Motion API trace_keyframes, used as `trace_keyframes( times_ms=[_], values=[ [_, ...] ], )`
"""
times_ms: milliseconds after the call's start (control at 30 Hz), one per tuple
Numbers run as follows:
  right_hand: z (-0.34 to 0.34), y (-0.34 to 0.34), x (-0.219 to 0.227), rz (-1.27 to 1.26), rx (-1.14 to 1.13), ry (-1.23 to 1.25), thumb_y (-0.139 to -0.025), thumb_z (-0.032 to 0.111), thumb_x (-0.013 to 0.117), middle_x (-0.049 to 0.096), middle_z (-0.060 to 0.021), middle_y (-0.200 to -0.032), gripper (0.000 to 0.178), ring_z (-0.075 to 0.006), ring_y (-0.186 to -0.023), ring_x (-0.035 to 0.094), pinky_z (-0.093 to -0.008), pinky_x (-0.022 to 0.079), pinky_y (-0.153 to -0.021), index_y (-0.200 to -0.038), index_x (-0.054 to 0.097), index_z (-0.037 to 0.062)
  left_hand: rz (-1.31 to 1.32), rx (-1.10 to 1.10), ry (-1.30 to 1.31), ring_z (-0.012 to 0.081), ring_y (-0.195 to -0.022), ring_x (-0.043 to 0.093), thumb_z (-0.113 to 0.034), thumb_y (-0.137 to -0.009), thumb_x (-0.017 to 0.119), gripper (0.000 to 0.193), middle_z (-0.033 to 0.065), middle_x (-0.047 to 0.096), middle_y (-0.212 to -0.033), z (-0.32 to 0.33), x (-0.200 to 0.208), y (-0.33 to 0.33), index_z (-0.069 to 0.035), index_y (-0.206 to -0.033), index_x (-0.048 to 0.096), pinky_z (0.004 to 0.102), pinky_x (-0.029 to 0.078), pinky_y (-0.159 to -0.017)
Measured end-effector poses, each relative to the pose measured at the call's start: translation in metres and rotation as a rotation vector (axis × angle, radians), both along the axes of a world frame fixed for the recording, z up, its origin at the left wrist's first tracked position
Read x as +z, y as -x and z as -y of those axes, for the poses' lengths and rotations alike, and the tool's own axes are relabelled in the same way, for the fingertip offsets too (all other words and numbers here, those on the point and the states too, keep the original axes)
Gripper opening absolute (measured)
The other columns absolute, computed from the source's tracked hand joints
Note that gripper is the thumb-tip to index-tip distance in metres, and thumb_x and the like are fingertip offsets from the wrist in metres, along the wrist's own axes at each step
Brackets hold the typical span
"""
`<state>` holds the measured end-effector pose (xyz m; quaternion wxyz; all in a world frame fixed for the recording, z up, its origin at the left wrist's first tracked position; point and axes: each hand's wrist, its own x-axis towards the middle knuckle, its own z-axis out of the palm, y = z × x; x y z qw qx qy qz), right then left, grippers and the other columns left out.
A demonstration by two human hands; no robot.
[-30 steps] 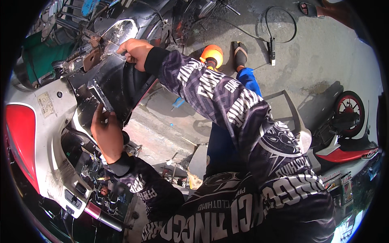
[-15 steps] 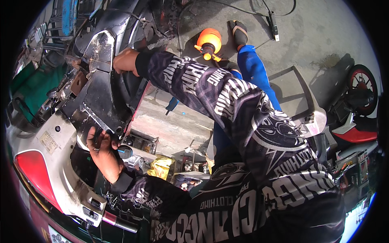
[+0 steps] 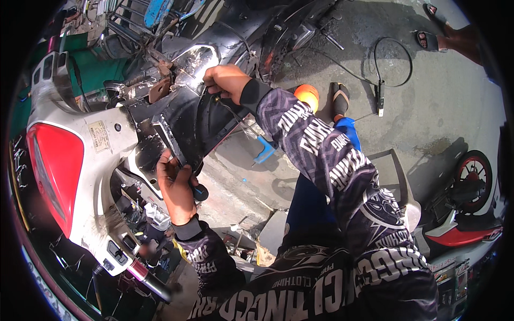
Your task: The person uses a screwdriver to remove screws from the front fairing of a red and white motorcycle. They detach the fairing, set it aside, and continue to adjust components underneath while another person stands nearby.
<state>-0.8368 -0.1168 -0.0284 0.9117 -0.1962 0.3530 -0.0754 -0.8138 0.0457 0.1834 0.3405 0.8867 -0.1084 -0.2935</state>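
Observation:
A black plastic body panel (image 3: 179,117), scuffed along its edges, lies on the scooter's front in front of me. My right hand (image 3: 229,84) is closed on its far right edge, thumb and fingers bent together. Nearer to me, my left hand (image 3: 175,184) has its fingers curled at the panel's near end. Beside that thumb a rounded black end with a blue band (image 3: 200,192) sticks out; whether the hand grips it is hidden. The white handlebar cover (image 3: 88,125) with a red front panel (image 3: 56,171) stands to the left of both hands.
A blue-handled tool (image 3: 265,150) lies below my right forearm. An orange container (image 3: 306,96) and a black cable (image 3: 409,64) rest on the concrete floor. Another person's sandalled foot (image 3: 427,40) shows far right. A red and white motorcycle (image 3: 460,224) stands right.
The view has swung left, so the scooter sits further right in it and more of the handlebar cover shows. Both hands stay at the black panel. Another person's feet have come into view.

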Motion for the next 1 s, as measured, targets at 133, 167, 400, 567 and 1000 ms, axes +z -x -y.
trace_keyframes(
  times_ms=[133, 167, 400, 567, 1000],
  values=[
    [-0.014, 0.002, 0.028, -0.049, 0.07, -0.109, -0.081, 0.024, 0.063, 0.057, 0.0044, -0.089, 0.015, -0.0083, -0.071, 0.053, -0.0283, 0.038, -0.064, -0.09, 0.063, 0.0132, 0.089, -0.065, -0.134, 0.0085, -0.053, 0.048, 0.0, -0.083, 0.056, 0.043, 0.0074, 0.06, -0.083, 0.009, 0.001, 0.005, 0.007, -0.124, 0.045, 0.0229, 0.038, -0.046],
    [-0.015, 0.001, 0.034, -0.046, 0.028, -0.146, -0.079, 0.024, 0.064, 0.056, 0.0027, -0.087, 0.016, -0.0094, -0.07, 0.053, -0.0285, 0.038, -0.062, -0.089, 0.063, 0.0107, 0.065, -0.119, -0.195, 0.0082, -0.052, 0.048, -0.001, -0.084, 0.056, 0.038, 0.0062, 0.06, -0.079, 0.012, 0.003, 0.005, 0.007, -0.12, 0.049, 0.0232, 0.038, -0.046],
    [-0.008, -0.015, 0.048, 0.02, -0.134, -0.383, -0.077, 0.017, 0.063, 0.05, 0.0004, -0.079, 0.011, -0.011, -0.06, 0.045, -0.0283, 0.038, -0.057, -0.084, 0.061, 0.0085, -0.109, 0.054, -0.044, 0.0056, -0.052, 0.045, -0.003, -0.083, 0.059, 0.028, 0.0035, 0.059, -0.073, 0.023, 0.021, -0.009, 0.005, -0.11, 0.055, 0.0207, 0.034, -0.047],
    [-0.001, -0.008, 0.037, 0.077, -0.181, -0.526, -0.077, 0.008, 0.059, 0.039, 0.0058, -0.059, 0.009, -0.0066, -0.046, 0.033, -0.0263, 0.035, -0.05, -0.074, 0.052, 0.0121, -0.078, 0.068, -0.072, 0.0054, -0.052, 0.046, -0.005, -0.083, 0.061, 0.029, 0.0025, 0.059, -0.074, 0.011, 0.02, -0.016, 0.004, -0.109, 0.056, 0.0206, 0.034, -0.047],
    [0.015, 0.0, 0.047, -0.054, 0.066, -0.251, -0.078, 0.015, 0.063, 0.049, 0.0016, -0.062, 0.009, -0.0088, -0.049, 0.044, -0.0263, 0.041, -0.052, -0.075, 0.058, 0.0084, -0.018, 0.08, -0.103, 0.0073, -0.049, 0.049, -0.01, -0.082, 0.067, 0.035, 0.0048, 0.059, -0.074, 0.002, 0.016, -0.018, 0.003, -0.111, 0.054, 0.0242, 0.038, -0.043]
  ],
)
